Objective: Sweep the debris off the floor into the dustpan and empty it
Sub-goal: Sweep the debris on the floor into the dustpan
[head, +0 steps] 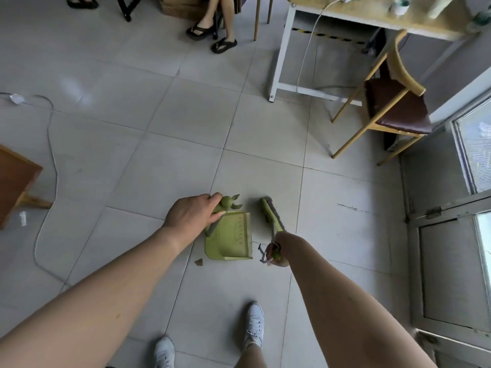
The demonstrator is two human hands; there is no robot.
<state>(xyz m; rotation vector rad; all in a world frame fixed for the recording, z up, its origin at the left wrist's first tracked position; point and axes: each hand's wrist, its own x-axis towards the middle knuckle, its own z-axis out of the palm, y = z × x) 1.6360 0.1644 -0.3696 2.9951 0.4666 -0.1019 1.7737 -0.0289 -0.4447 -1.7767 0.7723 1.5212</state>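
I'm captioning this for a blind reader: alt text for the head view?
Left hand grips a green dustpan handle while the right hand holds a green broom beside it on grey floor tiles.

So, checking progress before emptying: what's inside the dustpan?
The visible tray of the dustpan looks bare, no debris. The left hand covers its upper-left corner, so that part can't be judged. One brown scrap lies outside on the floor.

Both forearms are bare to past the elbow, no sleeves, watch or rings showing. Bare lower legs end in white lace-up canvas sneakers [255,325], laces tied, toes rounded and pale.
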